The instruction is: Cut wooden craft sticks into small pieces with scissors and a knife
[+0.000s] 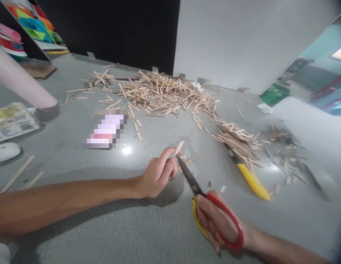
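My left hand (pixel 158 174) pinches a short wooden craft stick (pixel 179 147) between thumb and fingers, its rounded end pointing up. My right hand (pixel 214 216) grips a pair of scissors (pixel 191 180) with one red and one yellow handle. The blades look closed or nearly so, and their tips reach the stick close to my left fingers; whether they touch it I cannot tell. Beside my left hand, a cut stick piece (pixel 190 161) lies on the grey table (pixel 126 234). Part of the held stick is hidden by my fingers.
A large heap of stick pieces (pixel 165 91) spreads along the back. To the right lie a stack of sticks (pixel 236 137) and a yellow-handled cutting tool (pixel 253 181). A phone (pixel 107 128), a white mouse (pixel 7 152) and a pale pink cylinder (pixel 24 82) are on the left.
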A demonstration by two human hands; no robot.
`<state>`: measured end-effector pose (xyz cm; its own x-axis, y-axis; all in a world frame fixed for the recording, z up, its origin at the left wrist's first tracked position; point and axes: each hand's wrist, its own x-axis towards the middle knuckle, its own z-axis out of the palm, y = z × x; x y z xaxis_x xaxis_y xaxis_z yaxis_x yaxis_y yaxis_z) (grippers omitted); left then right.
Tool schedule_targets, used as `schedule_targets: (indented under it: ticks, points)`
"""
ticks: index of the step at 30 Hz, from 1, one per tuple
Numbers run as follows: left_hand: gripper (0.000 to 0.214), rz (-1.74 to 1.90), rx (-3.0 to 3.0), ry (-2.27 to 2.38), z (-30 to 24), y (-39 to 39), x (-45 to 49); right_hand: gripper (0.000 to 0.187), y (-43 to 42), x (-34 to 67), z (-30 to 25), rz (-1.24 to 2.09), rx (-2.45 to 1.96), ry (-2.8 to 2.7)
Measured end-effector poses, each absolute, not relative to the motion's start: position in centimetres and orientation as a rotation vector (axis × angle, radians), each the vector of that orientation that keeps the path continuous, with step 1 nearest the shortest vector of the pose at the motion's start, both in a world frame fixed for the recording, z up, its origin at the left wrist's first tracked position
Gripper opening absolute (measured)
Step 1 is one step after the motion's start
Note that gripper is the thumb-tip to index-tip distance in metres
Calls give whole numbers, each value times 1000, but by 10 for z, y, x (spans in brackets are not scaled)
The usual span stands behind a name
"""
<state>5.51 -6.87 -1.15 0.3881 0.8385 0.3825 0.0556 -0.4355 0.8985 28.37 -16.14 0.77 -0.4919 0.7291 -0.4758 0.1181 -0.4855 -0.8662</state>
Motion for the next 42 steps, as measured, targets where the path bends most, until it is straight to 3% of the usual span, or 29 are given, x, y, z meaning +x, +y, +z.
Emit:
schedule_targets:
  ticks: [15, 42]
  points:
    - [32, 1130, 1673, 845, -10, -69, 56, 75, -158, 281, -4, 2082, -1031, -1141]
    - [36, 1077, 1691, 841, -13, -67, 55, 76, -152, 284, -7, 2110, -1209, -1157]
